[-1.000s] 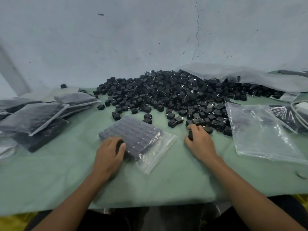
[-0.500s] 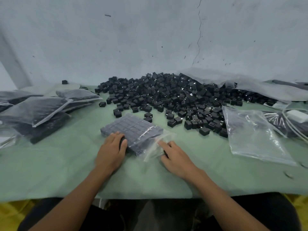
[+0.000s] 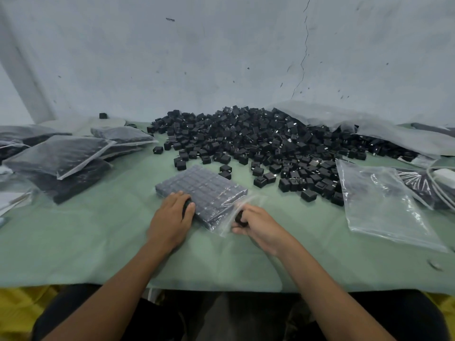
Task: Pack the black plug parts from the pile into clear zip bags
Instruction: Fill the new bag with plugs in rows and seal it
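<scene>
A big pile of black plug parts covers the middle and right back of the green table. In front of it lies a clear zip bag with rows of plug parts packed flat inside, its open mouth toward the right front. My left hand rests at the bag's near left edge, fingers curled over a dark plug part. My right hand grips a black plug part at the bag's open mouth.
Filled zip bags are stacked at the left. Empty clear bags lie at the right, with a large plastic sheet behind them and a white cable at the far right. The table's front edge runs just above my lap.
My right hand left the pile with a plug part and came back left to the bag's open mouth. My left hand stayed at the bag's near edge.
</scene>
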